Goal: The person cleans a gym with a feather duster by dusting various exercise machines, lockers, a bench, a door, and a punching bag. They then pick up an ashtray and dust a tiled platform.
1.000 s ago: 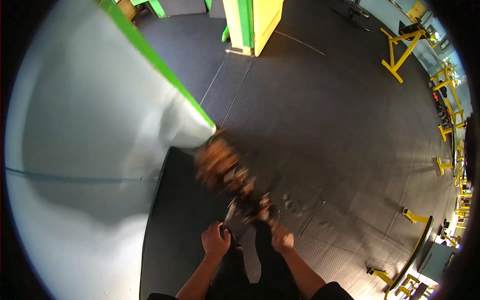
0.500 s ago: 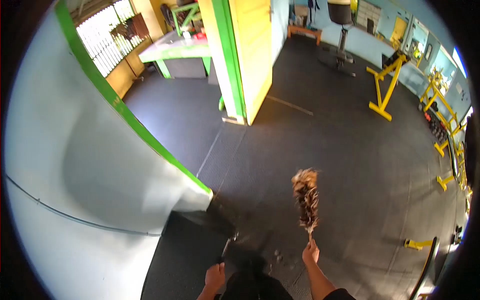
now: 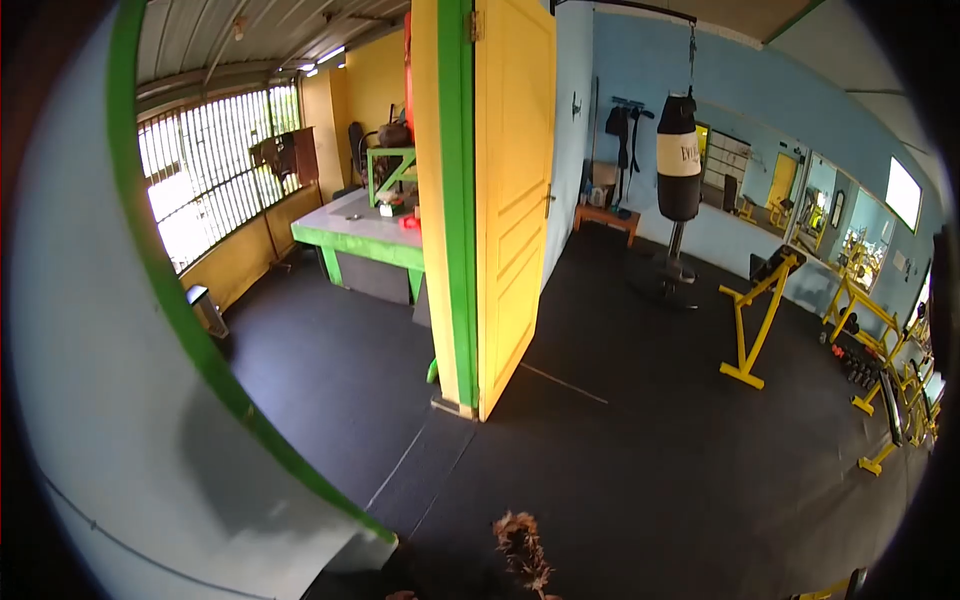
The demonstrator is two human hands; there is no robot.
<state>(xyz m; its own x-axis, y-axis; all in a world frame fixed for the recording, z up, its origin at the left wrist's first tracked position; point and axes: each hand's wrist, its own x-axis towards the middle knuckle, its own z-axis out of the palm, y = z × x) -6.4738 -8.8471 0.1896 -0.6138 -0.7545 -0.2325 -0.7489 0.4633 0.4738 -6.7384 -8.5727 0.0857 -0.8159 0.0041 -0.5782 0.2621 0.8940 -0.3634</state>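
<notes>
A brown feather duster (image 3: 522,550) rises from the bottom edge of the head view, its feathered head pointing up and a little left over the dark floor. Only a short bit of its handle shows. My right hand, which held that handle half a second ago, is below the frame. My left hand cannot be made out either; a small brownish patch at the bottom edge, left of the duster, is too cut off to name.
A pale wall with green trim (image 3: 235,400) stands close on my left. Ahead is an open yellow door (image 3: 515,200) beside a green-edged table (image 3: 350,235). A punching bag (image 3: 679,165) and a yellow gym frame (image 3: 745,330) stand on the right.
My view has tilted up, so the door, table and gym equipment sit lower in it. Both hands have dropped out of sight, and the duster appears lower and further left.
</notes>
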